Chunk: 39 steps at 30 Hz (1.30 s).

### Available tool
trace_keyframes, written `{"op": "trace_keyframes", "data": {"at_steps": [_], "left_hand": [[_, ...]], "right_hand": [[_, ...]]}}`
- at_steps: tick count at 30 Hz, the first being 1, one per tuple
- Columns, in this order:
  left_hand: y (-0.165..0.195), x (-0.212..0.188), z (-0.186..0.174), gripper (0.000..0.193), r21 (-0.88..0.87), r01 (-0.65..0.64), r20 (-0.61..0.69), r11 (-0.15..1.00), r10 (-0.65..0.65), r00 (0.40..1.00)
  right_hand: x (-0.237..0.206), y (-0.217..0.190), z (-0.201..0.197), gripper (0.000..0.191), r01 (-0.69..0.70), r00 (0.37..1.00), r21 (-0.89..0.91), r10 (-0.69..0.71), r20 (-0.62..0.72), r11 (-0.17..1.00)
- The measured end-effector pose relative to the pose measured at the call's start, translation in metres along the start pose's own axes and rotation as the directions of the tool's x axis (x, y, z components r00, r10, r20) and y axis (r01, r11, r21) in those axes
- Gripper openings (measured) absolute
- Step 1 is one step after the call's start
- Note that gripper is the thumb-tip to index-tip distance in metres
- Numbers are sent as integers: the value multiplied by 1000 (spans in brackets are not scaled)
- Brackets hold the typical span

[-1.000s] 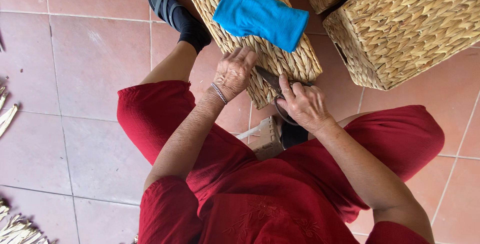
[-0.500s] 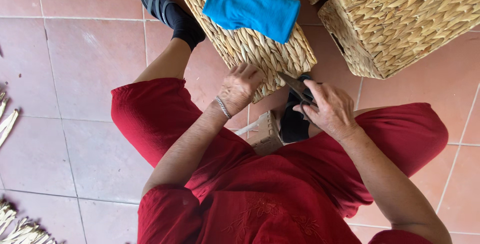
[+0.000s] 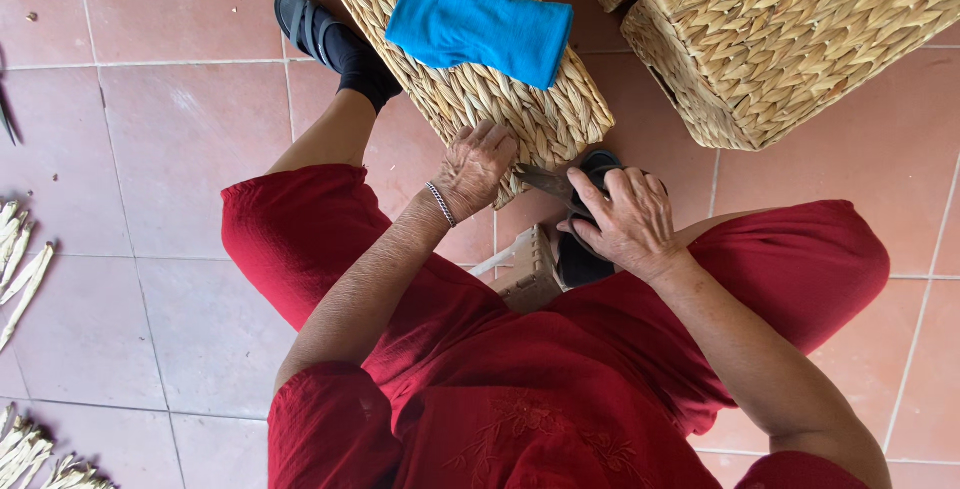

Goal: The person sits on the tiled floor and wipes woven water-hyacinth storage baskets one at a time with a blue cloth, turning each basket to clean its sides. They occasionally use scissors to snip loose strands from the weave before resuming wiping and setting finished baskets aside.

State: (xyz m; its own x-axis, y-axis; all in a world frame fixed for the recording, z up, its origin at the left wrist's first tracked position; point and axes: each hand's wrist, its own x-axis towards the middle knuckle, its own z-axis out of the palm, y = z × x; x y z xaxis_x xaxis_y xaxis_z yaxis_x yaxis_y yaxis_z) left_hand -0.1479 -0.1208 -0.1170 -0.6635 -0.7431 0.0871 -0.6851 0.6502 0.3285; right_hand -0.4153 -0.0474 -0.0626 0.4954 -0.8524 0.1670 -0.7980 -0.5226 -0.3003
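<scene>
Hands both at near corner of woven basket (image 3: 470,99), which lies on tile floor (image 3: 180,149) btwn the person's legs. Left hand (image 3: 478,164) flat on the corner weave, fingers spread, pinning it. Right hand (image 3: 628,221) closed round a tool (image 3: 548,181), tip aimed at same corner, w/ blue cloth (image 3: 478,19) on top of basket. Looks like edge finishing or trimming; next move needs basket steady, tip clear of left fingers.

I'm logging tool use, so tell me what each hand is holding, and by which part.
The right hand grips a small metal tool by its rear end; its tip points at the woven basket. The left hand holds nothing, resting on the basket's near edge.
</scene>
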Motion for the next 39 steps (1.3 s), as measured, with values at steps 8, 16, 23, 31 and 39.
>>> {"op": "trace_keyframes", "data": {"at_steps": [8,16,23,31,39], "left_hand": [[1,-3,-5,29,51,-69,-66,996,72,995],[0,-5,-1,25,51,-101,-23,994,102,994],[-24,6,4,22,-203,296,-116,933,-323,939],[-20,-65,11,71,-948,267,272,-175,-882,385],[18,-42,49,50,-786,59,516,-616,-599,613]], "right_hand": [[-1,-2,10,85,-8,1000,-89,8,5,996],[6,-8,33,85,-2,1000,-63,4,28,998],[-3,-1,53,81,41,994,-35,-37,103,999],[-1,13,29,42,-472,878,467,443,178,748],[17,9,9,84,-248,966,207,258,-20,946]]}}
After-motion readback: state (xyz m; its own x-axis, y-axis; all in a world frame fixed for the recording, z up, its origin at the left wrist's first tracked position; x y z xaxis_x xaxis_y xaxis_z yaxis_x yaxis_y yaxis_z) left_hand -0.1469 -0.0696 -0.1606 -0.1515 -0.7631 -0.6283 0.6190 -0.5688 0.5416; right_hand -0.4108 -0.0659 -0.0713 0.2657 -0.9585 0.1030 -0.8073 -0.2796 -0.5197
